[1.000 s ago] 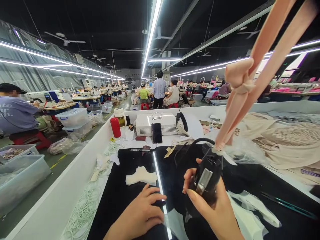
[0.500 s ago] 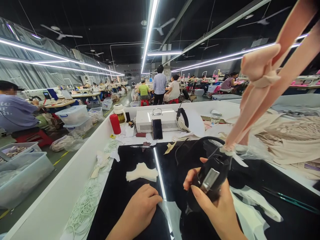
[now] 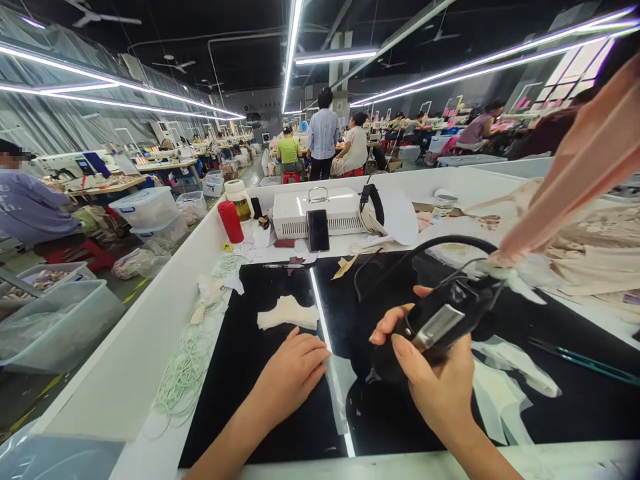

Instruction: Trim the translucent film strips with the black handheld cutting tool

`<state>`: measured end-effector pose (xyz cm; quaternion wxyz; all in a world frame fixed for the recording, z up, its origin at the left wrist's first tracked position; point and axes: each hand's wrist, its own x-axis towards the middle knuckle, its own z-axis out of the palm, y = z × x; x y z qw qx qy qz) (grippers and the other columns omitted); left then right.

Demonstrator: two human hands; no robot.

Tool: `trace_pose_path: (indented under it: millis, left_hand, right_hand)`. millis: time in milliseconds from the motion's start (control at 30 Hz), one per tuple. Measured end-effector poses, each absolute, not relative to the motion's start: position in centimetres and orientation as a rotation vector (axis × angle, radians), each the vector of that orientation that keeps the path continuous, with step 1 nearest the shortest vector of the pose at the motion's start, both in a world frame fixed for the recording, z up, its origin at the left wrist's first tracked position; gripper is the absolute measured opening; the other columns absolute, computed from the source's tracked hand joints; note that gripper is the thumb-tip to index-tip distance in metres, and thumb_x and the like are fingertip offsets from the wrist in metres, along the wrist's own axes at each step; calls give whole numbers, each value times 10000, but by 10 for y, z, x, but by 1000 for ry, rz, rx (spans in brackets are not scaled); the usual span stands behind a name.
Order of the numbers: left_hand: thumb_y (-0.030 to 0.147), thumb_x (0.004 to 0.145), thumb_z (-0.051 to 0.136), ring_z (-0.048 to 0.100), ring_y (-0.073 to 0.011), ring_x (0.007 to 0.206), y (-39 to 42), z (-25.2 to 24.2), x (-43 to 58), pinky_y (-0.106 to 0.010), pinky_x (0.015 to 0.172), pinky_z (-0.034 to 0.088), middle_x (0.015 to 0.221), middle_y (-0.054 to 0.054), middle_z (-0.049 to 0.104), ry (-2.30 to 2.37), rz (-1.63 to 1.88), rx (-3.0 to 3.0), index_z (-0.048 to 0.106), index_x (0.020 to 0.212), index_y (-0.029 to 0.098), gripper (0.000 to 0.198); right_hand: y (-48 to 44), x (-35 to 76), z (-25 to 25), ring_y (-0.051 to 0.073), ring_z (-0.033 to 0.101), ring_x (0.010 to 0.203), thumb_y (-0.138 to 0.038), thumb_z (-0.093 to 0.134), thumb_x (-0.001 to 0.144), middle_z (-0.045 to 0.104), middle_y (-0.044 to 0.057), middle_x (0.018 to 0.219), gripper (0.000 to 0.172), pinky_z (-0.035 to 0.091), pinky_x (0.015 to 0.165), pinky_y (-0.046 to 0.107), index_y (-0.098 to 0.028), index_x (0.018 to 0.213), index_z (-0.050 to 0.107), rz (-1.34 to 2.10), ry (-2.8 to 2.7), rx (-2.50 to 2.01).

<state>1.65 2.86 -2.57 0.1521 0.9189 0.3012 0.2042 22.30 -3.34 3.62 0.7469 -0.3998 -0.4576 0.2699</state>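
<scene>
My right hand (image 3: 435, 373) is wrapped round a black corded hand tool (image 3: 453, 303) with a metal plate on its side. A pink fabric strap (image 3: 565, 180) runs from the tool's rear end up out of view. What lies under the tool is partly hidden. My left hand (image 3: 295, 370) rests on the black work surface (image 3: 260, 417), fingers stretched out and holding nothing. Its fingertips are beside a thin translucent white piece (image 3: 339, 407), and I cannot tell whether they touch it. Just beyond that hand lies a cream fabric piece or stack (image 3: 287, 313).
Pale cut pieces (image 3: 500, 400) and a long teal tool (image 3: 585, 360) lie to the right. Tangled pale cord (image 3: 185, 380) runs along the left side. A white vented box (image 3: 290, 217), a phone (image 3: 318, 231) and a red container (image 3: 231, 222) stand at the back. Other people sit farther off.
The camera view has tilted down a little. My left hand's fingers have straightened from their curl at the translucent piece. The tool has tipped towards the right in my right hand.
</scene>
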Motion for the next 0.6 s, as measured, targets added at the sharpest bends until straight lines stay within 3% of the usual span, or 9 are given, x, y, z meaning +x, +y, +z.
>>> trace_pose_path:
  millis: [267, 400, 600]
  left_hand:
    - [368, 828, 870, 586, -290, 1319, 15, -22, 24, -615, 1245, 256, 1369, -84, 663, 754, 417, 2476, 638, 1315, 251, 553]
    - [472, 757, 905, 544, -318, 1360, 15, -23, 25, -626, 1250, 228, 1421, -96, 630, 712, 326, 2474, 630, 1356, 252, 695]
    - [458, 756, 910, 502, -326, 1402, 16, -17, 24, -649, 1253, 186, 1489, -88, 581, 699, 244, 2460, 572, 1447, 295, 787]
  right_hand:
    - [-30, 210, 29, 137, 671, 668, -173, 731, 891, 675, -39, 857, 487, 575, 630, 280, -325, 1296, 509, 628, -1000, -824]
    - [-28, 206, 27, 130, 661, 662, -137, 737, 867, 679, -39, 849, 519, 581, 634, 270, -310, 1297, 503, 627, -1007, -824]
    - [-30, 209, 20, 139, 673, 698, -122, 729, 872, 678, -29, 870, 534, 593, 640, 276, -301, 1313, 487, 630, -1049, -824]
